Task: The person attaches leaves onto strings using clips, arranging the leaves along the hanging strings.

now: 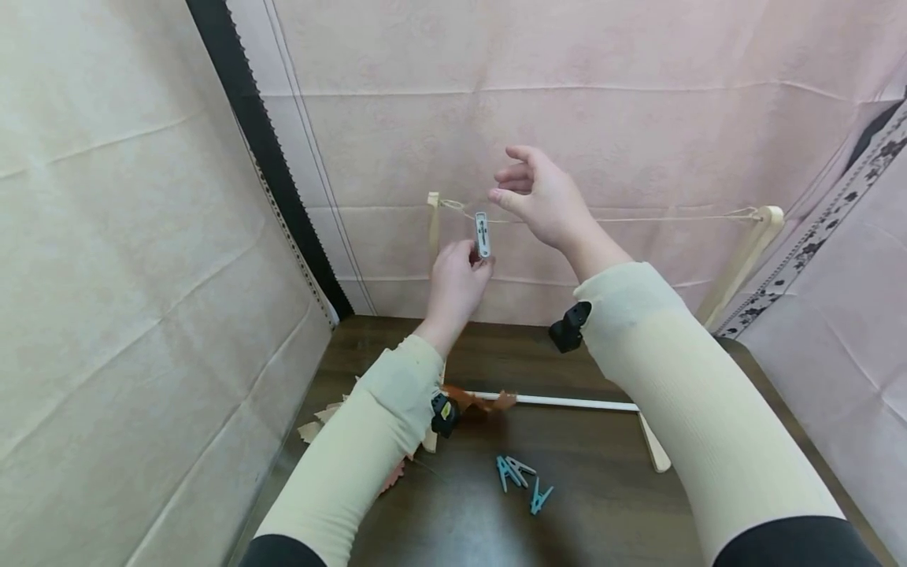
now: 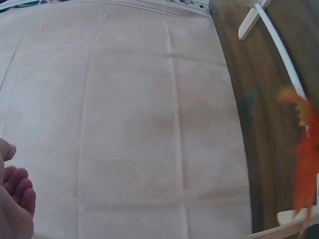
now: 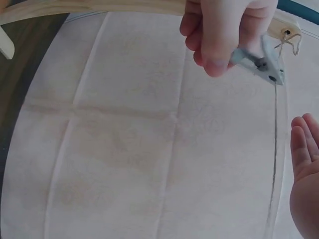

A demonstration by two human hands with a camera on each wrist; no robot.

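A pale blue-grey clothespin [image 1: 483, 235] is pinched between the thumb and fingers of my left hand [image 1: 458, 282]. Its tip overlaps the thin string [image 1: 659, 219] near the left wooden post [image 1: 434, 220]. In the right wrist view, the clothespin [image 3: 261, 62] stands with its jaw end right at the string [image 3: 274, 164]. My right hand [image 1: 542, 197] is raised to the right of the clothespin, fingers loosely bent around nothing. Curled fingers of my left hand [image 2: 17, 199] show at the edge of the left wrist view, with the clothespin out of sight there.
Several blue and grey clothespins [image 1: 538, 496] lie on the dark wooden table [image 1: 602, 504]. Orange-brown leaf-like material [image 1: 475, 398] lies by a white rod [image 1: 574, 402] behind my left forearm. A right wooden post [image 1: 740, 264] holds the string's other end. Fabric walls enclose the space.
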